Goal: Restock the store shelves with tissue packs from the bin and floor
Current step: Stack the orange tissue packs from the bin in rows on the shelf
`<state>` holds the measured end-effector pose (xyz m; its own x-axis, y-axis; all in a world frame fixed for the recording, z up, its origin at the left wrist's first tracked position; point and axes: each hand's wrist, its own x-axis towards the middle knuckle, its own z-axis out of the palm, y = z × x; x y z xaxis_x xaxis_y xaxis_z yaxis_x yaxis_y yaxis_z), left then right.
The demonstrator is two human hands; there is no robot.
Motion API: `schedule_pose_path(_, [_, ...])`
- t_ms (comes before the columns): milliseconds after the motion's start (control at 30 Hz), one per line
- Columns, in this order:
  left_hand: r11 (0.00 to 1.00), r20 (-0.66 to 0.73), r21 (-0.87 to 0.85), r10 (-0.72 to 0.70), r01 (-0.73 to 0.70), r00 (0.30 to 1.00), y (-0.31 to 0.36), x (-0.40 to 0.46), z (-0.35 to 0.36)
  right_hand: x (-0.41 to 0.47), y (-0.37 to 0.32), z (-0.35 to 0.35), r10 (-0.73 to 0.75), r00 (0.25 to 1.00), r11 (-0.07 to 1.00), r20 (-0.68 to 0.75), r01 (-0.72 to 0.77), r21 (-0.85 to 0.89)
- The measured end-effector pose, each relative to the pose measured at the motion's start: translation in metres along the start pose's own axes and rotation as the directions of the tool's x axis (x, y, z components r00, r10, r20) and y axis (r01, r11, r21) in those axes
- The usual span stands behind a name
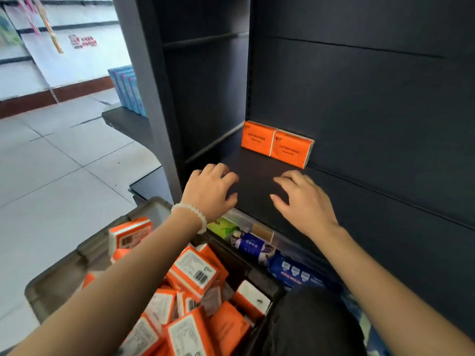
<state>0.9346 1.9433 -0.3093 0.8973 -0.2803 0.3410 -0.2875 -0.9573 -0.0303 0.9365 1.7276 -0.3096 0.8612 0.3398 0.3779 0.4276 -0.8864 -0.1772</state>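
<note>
Both hands, left hand (210,188) and right hand (303,201), hovered with fingers loosely apart, holding nothing, over the shelf (257,181) near two orange tissue packs (276,145).

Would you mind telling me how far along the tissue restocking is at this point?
Barely started. Done: two orange tissue packs stand side by side at the back of the dark shelf. In hand: nothing; the left hand and right hand are over the shelf with no grip on anything. Left: many orange packs fill the grey bin.
</note>
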Motion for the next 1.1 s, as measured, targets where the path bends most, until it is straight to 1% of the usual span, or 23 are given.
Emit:
schedule_pose_path(100, [0.999, 0.029, -0.007, -0.043, 0.044, 0.999, 0.000, -0.055, -0.005, -0.027, -0.026, -0.003, -0.022, 0.999, 1.000, 0.025, 0.022, 0.012])
schedule_pose_path(300, [0.981, 0.102, -0.009, -0.192, 0.194, 0.976, -0.010, -0.152, -0.001, -0.063, -0.077, 0.015, -0.079, 0.993, 0.997, 0.084, 0.076, 0.033])
schedule_pose_path(500, [0.943, 0.191, 0.003, -0.326, 0.332, 0.926, -0.026, -0.222, 0.018, -0.084, -0.118, 0.043, -0.132, 0.977, 0.990, 0.167, 0.122, 0.068])
schedule_pose_path(600, [0.921, 0.223, -0.006, -0.379, 0.390, 0.898, -0.034, -0.242, 0.027, -0.084, -0.127, 0.055, -0.125, 0.972, 0.990, 0.200, 0.109, 0.087])
schedule_pose_path(733, [0.885, 0.291, 0.000, -0.445, 0.465, 0.847, -0.052, -0.257, 0.042, -0.080, -0.128, 0.078, -0.078, 0.954, 0.993, 0.290, 0.050, 0.104])
schedule_pose_path(833, [0.852, 0.345, 0.023, -0.499, 0.524, 0.795, -0.067, -0.261, 0.057, -0.076, -0.130, 0.100, -0.065, 0.935, 0.995, 0.348, 0.033, 0.097])
schedule_pose_path(967, [0.810, 0.475, 0.095, -0.547, 0.578, 0.689, -0.082, -0.267, 0.084, -0.074, -0.136, 0.141, -0.072, 0.882, 0.994, 0.466, 0.024, 0.108])
schedule_pose_path(1100, [0.805, 0.579, 0.114, -0.530, 0.583, 0.619, -0.089, -0.274, 0.104, -0.075, -0.144, 0.177, -0.068, 0.813, 0.994, 0.578, 0.006, 0.108])
